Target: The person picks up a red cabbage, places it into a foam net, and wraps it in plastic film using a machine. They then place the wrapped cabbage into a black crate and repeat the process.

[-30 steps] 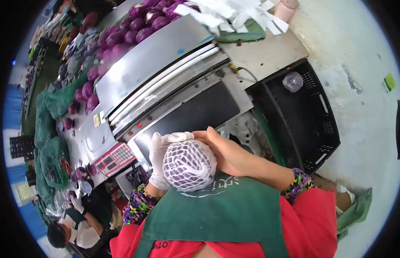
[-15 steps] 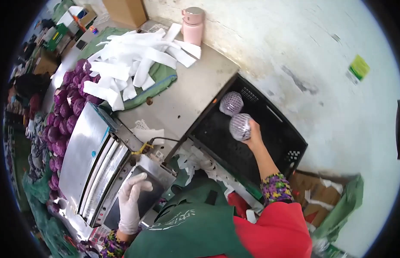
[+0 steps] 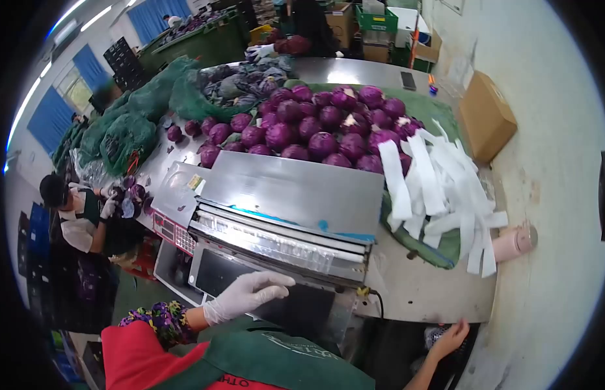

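My left hand (image 3: 250,296), in a white glove, hovers with fingers stretched over the dark plate of a film wrapping machine (image 3: 293,172); nothing is in it. Bare, my right hand (image 3: 451,339) is at the lower right by the table edge, above the black crate (image 3: 393,344). Its fingers look loosely extended and apart. Beside them, partly hidden, a netted cabbage (image 3: 433,335) shows in the crate. A big heap of red cabbages (image 3: 322,123) lies behind the machine, and white foam net sleeves (image 3: 439,179) are piled to its right.
A scale with a red keypad (image 3: 174,234) adjoins the machine on the left. Green net sacks (image 3: 140,107) lie farther left, near a co-worker (image 3: 81,214) handling cabbages. A pink bottle (image 3: 516,243) and a cardboard box (image 3: 486,117) stand along the right wall.
The view has swung left and up from the crate to the table. My right hand, earlier holding a netted cabbage in the crate, has come away from it. My left hand stays over the machine.
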